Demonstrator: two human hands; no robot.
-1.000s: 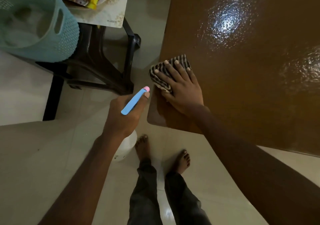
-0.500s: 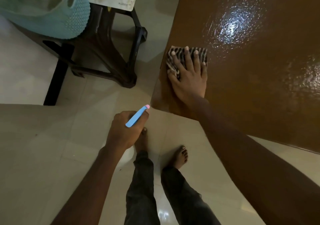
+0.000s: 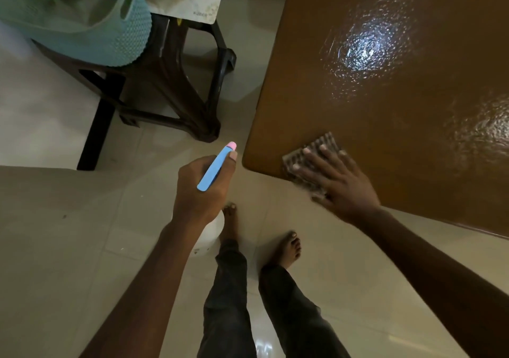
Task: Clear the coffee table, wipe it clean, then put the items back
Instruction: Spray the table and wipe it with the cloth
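At the desk's [image 3: 385, 126] seven-o'clock corner my right hand [image 3: 341, 184], fingers straight, presses the cloth [image 3: 325, 141] mid-wipe while my left hand [image 3: 198, 192] grips the sprayer [image 3: 216, 169] at nine; next I'd sweep firmly toward the one-o'clock sheen.

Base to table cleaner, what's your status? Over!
Left hand grips spray bottle, off the table. Right hand flat on striped cloth, near corner of coffee table. Tabletop glossy, nothing blocking the cloth. Over.
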